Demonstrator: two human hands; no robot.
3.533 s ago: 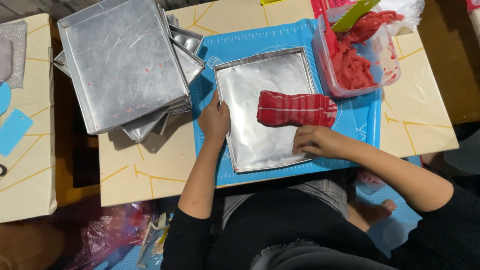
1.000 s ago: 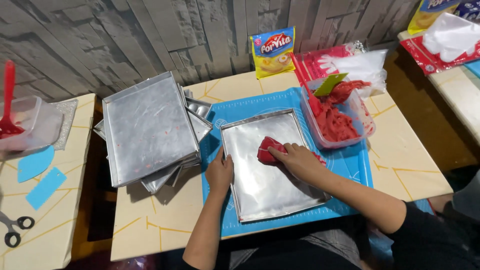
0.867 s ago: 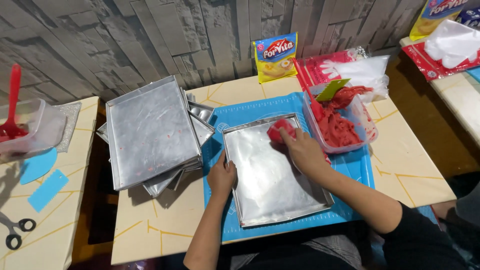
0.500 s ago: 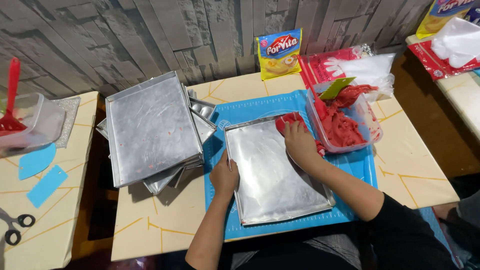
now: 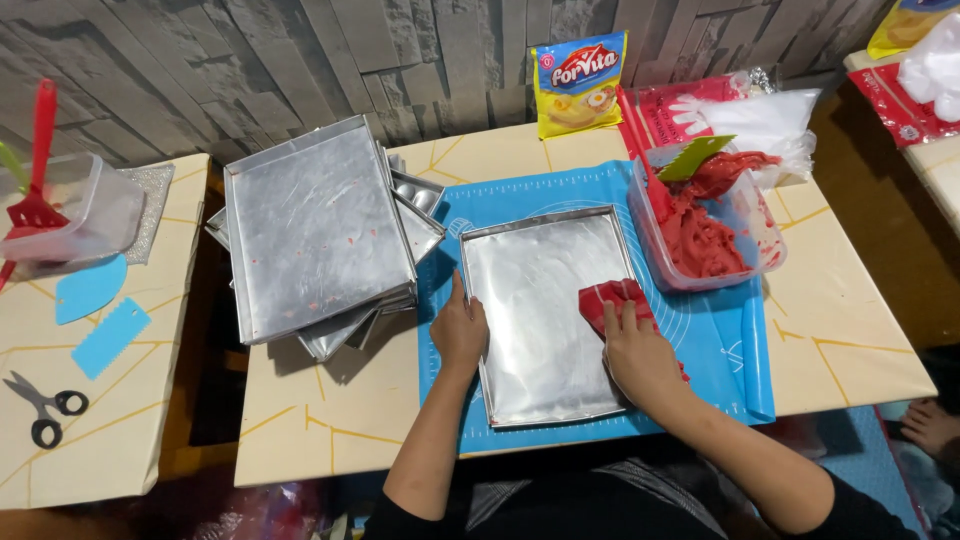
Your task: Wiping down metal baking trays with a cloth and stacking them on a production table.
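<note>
1. Landmark: a shallow metal baking tray (image 5: 545,330) lies flat on a blue mat (image 5: 720,340), which covers the middle of a cream table (image 5: 850,330) veined with yellow lines.
2. Left hand (image 5: 460,328): rests flat on the tray's left rim, fingers together, steadying it; it grips nothing.
3. Right hand (image 5: 638,355): presses palm-down on a red cloth (image 5: 612,300), which lies at the tray's right edge, partly inside the tray. The two hands are well apart, one at each side of the tray.
4. Right of the tray: a clear plastic tub (image 5: 765,235) of red paste stands on the mat, a green scraper (image 5: 695,155) resting in it.
5. Left of the tray: a stack of metal trays (image 5: 315,230), the top one upturned and speckled red.
6. Behind the tray: a yellow packet (image 5: 580,82) leans against a grey stone-pattern wall (image 5: 300,60).
7. Far left of the tray, on a second cream table (image 5: 120,440): scissors (image 5: 42,408), two blue scrapers (image 5: 100,315) and a clear container (image 5: 80,215) holding a red spatula (image 5: 38,160).
</note>
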